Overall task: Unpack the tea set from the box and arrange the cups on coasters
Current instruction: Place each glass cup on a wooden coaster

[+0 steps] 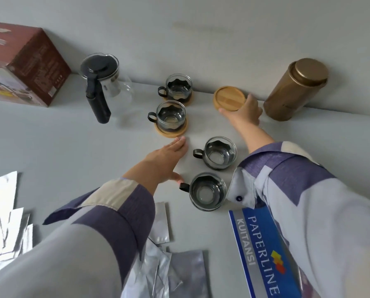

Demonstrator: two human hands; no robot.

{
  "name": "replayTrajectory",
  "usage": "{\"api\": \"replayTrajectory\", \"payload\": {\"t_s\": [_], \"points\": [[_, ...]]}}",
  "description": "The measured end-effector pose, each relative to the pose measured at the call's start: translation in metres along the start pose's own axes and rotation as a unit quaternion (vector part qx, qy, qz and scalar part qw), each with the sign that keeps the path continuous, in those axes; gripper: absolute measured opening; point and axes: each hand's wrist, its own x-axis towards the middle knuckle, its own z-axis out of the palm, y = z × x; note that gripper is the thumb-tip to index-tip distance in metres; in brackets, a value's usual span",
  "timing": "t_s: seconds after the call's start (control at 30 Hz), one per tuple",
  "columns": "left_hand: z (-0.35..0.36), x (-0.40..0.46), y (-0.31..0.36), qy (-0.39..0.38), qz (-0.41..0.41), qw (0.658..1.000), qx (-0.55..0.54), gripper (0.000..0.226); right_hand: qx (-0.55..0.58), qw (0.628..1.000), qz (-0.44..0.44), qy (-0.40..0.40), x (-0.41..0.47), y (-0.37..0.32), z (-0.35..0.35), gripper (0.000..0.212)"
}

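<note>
Several glass cups with black holders stand on the grey table. The far cup and the one in front of it each sit on a wooden coaster. Two nearer cups rest on the bare table. My right hand grips the near edge of a stack of wooden coasters by the wall. My left hand lies flat and open on the table, thumb close to the nearest cup's handle. A glass teapot with black lid and handle stands to the left.
The brown tea set box sits at the far left against the wall. A gold tin canister leans at the right. Silver foil bags lie near me, and a blue receipt book is under my right sleeve.
</note>
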Motion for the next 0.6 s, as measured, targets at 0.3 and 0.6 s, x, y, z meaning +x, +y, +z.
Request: {"api": "replayTrajectory", "payload": {"t_s": [0.3, 0.6], "points": [[0.008, 0.006, -0.001, 0.002, 0.006, 1.0, -0.016, 0.109, -0.009, 1.0, -0.015, 0.026, 0.017, -0.002, 0.009, 0.094], [0.002, 0.001, 0.006, 0.001, -0.003, 1.0, -0.008, 0.106, 0.118, 0.992, -0.01, -0.04, -0.011, 0.016, -0.024, 0.101]]}}
